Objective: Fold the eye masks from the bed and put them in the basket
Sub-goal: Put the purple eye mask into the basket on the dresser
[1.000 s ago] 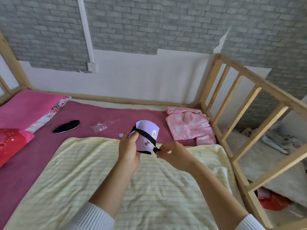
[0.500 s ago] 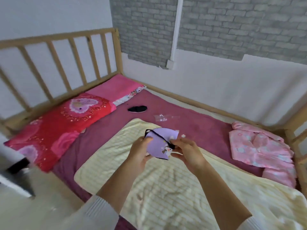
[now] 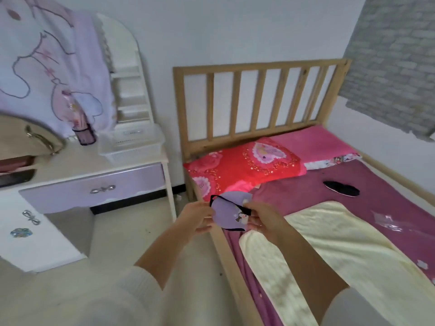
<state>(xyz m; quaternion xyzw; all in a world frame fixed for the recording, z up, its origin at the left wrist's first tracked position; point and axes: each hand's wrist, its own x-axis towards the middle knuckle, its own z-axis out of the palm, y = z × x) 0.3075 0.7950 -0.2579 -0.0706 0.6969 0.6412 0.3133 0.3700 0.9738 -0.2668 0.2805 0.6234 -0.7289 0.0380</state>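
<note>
Purple eye mask (image 3: pixel 229 214), pinched by left hand (image 3: pixel 196 218) and right hand (image 3: pixel 264 221), hangs over the bed's wooden edge (image 3: pixel 226 260).

Lilac eye mask (image 3: pixel 229 214) w/ black strap; black mask (image 3: pixel 341 188); white basket (image 3: pixel 131 147); red floral pillow (image 3: pixel 242 168).

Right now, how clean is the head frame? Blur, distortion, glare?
Head view: motion blur softens the left side, the dresser and white basket smeared; both hands and the purple mask are only a little soft. Wide-angle bend shows in the headboard and bed rail. Light is flat and dim, with no glare or hard shadows.
</note>
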